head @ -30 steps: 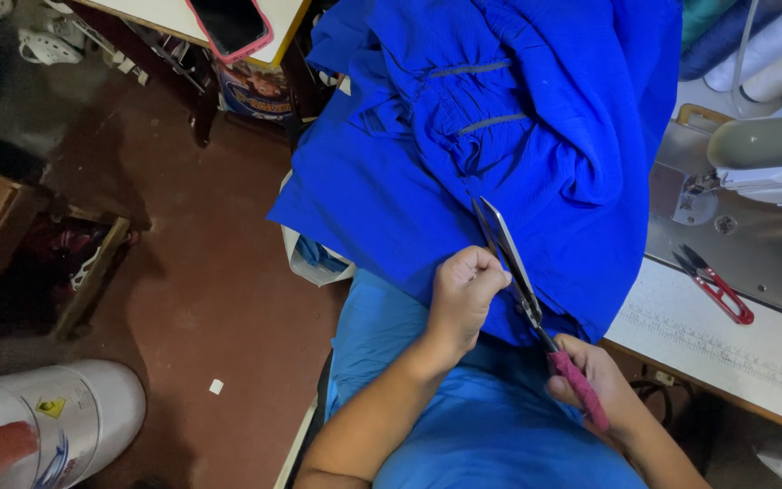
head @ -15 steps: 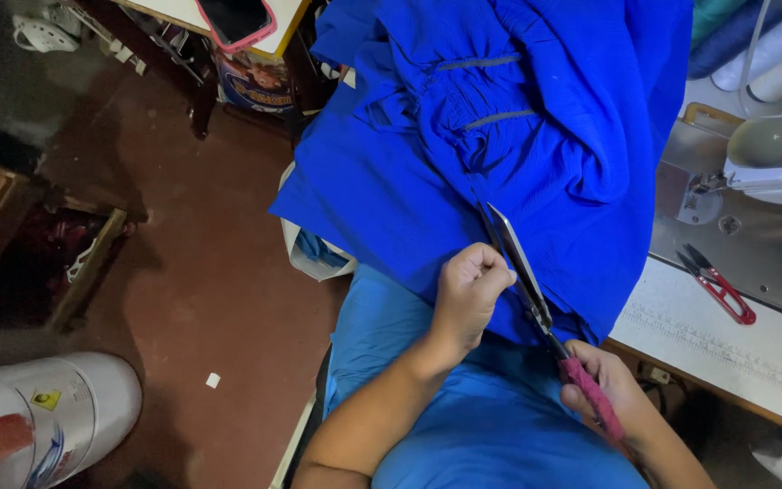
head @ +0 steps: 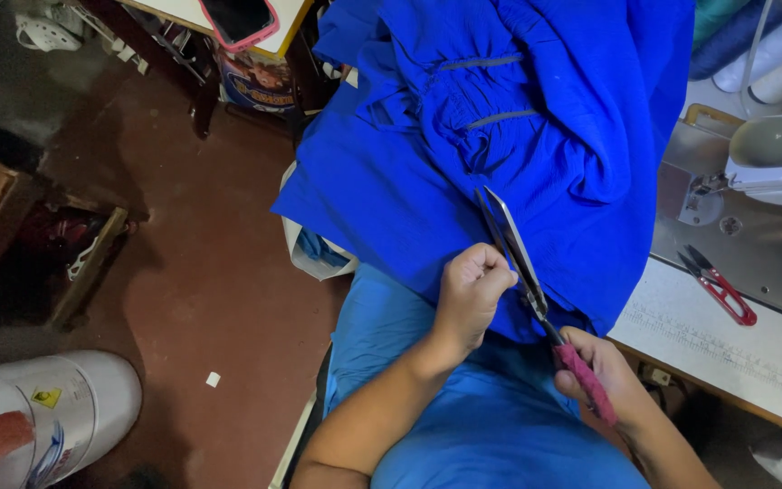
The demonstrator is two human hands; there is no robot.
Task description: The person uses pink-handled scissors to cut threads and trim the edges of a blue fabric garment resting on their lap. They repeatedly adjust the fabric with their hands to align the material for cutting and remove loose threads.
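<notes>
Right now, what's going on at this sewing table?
A person seated at the table is working on a blue garment draped from the table onto their lap. The left hand pinches the cloth near its lower edge, while the right hand grips scissors by their pink handle, blades lying along the fabric. A small red thread snipper lies beside the sewing machine, and a phone sits on another table.

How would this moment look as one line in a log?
left hand: pinching blue fabric edge | right hand: holding scissors, blades on fabric | nearby: red thread snips, sewing machine
</notes>
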